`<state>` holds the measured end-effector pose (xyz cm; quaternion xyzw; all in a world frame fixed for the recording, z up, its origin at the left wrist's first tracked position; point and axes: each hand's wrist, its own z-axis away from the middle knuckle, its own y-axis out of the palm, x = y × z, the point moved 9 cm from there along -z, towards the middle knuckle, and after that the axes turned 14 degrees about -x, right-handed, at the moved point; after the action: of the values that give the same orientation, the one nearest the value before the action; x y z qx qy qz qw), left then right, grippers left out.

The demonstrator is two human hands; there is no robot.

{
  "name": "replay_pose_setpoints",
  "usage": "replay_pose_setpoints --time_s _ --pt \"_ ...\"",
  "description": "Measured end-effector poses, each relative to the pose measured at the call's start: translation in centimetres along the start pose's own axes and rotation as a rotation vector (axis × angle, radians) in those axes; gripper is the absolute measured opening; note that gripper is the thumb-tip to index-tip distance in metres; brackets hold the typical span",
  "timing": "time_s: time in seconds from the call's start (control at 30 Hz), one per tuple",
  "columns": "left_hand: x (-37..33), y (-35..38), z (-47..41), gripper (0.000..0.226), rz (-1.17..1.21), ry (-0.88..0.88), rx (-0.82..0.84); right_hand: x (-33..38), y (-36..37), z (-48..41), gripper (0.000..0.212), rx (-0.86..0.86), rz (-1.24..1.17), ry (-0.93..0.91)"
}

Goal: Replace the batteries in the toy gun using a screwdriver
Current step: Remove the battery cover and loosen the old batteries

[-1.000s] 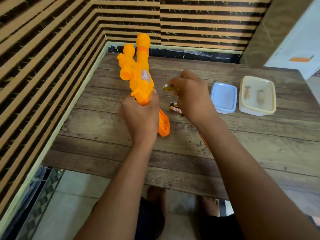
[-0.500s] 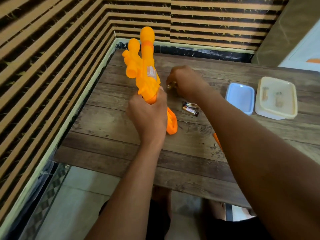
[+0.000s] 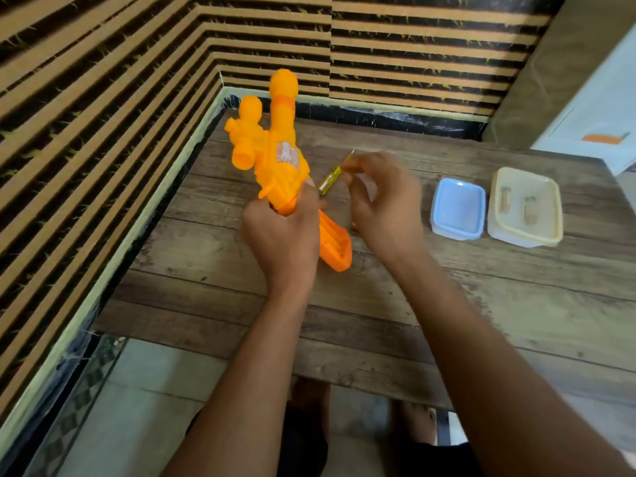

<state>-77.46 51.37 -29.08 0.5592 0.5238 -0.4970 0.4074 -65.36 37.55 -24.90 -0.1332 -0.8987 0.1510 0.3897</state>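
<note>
Right hand (image 3: 382,204), grip pinching a yellow-handled screwdriver (image 3: 328,180), has pulled back from the orange toy gun (image 3: 278,156), which left hand (image 3: 282,235), grip wrapped round it, holds muzzle-up over the wood worktop (image 3: 481,304); prob. re-aiming tip at cover screw.

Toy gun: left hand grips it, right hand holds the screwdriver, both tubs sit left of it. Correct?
No. Head view: blue tub and cream tub sit right of the toy gun, not left. As stated, left hand grips it and right hand holds the screwdriver.
</note>
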Motion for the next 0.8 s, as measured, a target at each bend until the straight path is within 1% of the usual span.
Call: replay_pose_setpoints --time_s 0.07,0.1,0.2,0.27,0.33,0.43,0.57,0.67,0.8 --pt "-0.7 -0.2 0.4 0.03 0.052 -0.027 -0.005 -0.3 -2.7 2.4 0.015 -0.133 -0.074 0.141" --pt "-1.0 -0.2 0.7 0.029 0.067 -0.039 -0.008 -0.9 -3.4 3.4 0.016 -0.185 -0.12 0.226" --pt "-1.6 0.1 2.5 0.026 0.116 -0.068 0.017 -2.8 -3.6 5.0 0.023 -0.341 -0.367 0.493" --pt "-1.9 0.4 3.4 0.024 0.132 -0.066 0.037 -2.9 -3.1 5.2 0.023 -0.379 -0.432 0.564" --pt "-2.4 0.6 3.4 0.025 0.124 -0.016 0.042 -3.0 -2.7 5.7 0.025 -0.397 -0.479 0.623" --pt "-2.7 0.5 3.0 0.027 0.124 0.018 0.025 -3.5 -1.9 7.0 0.032 -0.367 -0.498 0.765" --pt "-3.0 0.4 3.1 0.029 0.133 0.042 0.012 -3.7 -1.1 8.2 0.045 -0.187 -0.328 0.807" --pt "-2.9 0.6 2.6 0.024 0.165 0.035 0.032 -3.6 -1.3 7.9 0.049 -0.114 -0.229 0.721" --pt "-3.0 0.9 3.0 0.024 0.232 -0.01 0.079 -2.4 -1.9 6.7 0.05 -0.08 -0.201 0.59"
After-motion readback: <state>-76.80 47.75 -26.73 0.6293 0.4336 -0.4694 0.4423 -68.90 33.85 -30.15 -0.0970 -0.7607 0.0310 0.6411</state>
